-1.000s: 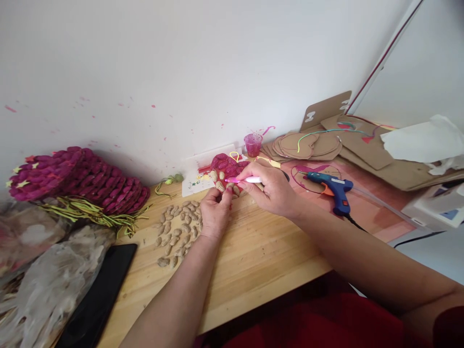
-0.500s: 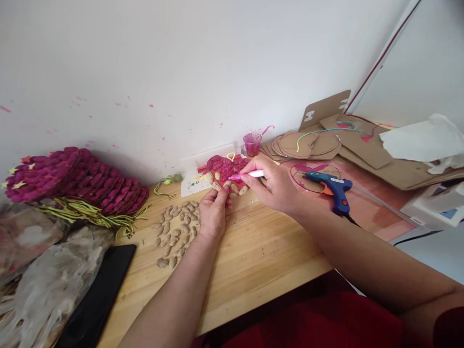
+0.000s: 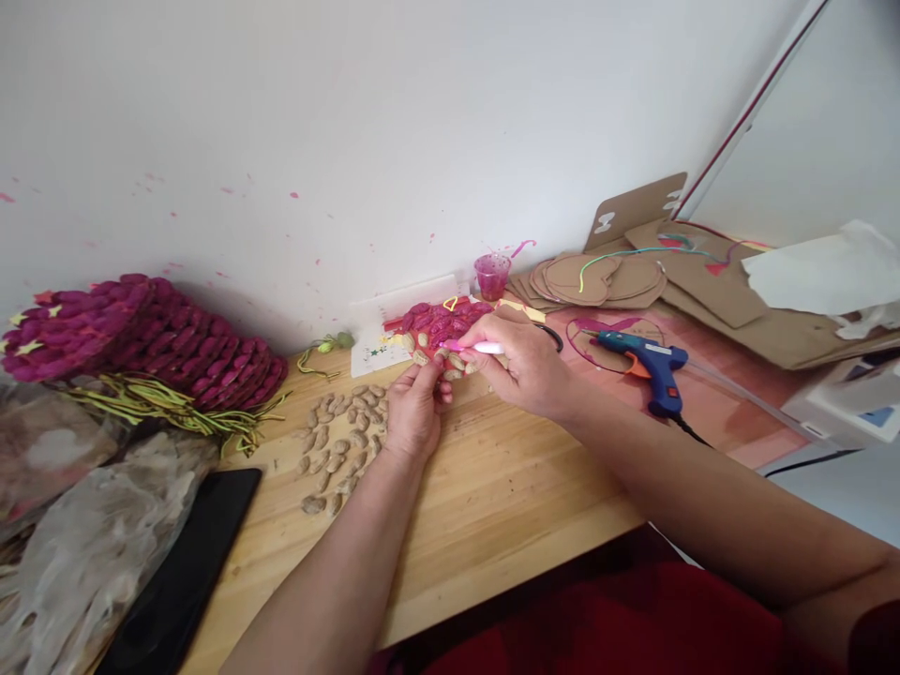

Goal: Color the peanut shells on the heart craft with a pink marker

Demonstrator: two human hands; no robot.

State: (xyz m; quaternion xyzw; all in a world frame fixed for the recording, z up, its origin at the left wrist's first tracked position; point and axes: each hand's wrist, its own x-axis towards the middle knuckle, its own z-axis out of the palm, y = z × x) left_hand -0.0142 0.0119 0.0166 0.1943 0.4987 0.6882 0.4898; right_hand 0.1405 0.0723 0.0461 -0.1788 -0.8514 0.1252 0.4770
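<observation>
A piece covered in peanuts point(image 3: 440, 322), mostly painted magenta with some still tan along its near edge, is at the middle of the table near the wall. My left hand point(image 3: 414, 403) pinches its near edge between thumb and fingers. In my right hand point(image 3: 531, 364) is a white-handled brush point(image 3: 487, 348), its pink tip touching the peanuts close to my left thumb. A yellow loop point(image 3: 450, 304) lies at the piece's far side. Loose tan peanuts point(image 3: 337, 455) are spread left of my left hand. Behind stands a clear cup point(image 3: 492, 276) stained magenta.
At left are stacked magenta peanut pieces point(image 3: 169, 342), yellow-green cords point(image 3: 175, 408), plastic bags point(image 3: 105, 544) and a black flat object point(image 3: 183, 572). On the right lie a blue glue gun point(image 3: 657, 366), cardboard hearts point(image 3: 580, 279) and cardboard sheets point(image 3: 745, 309).
The brush tip has moved toward the near edge, closer to my left thumb. The held piece looks more tilted. The view has shifted slightly.
</observation>
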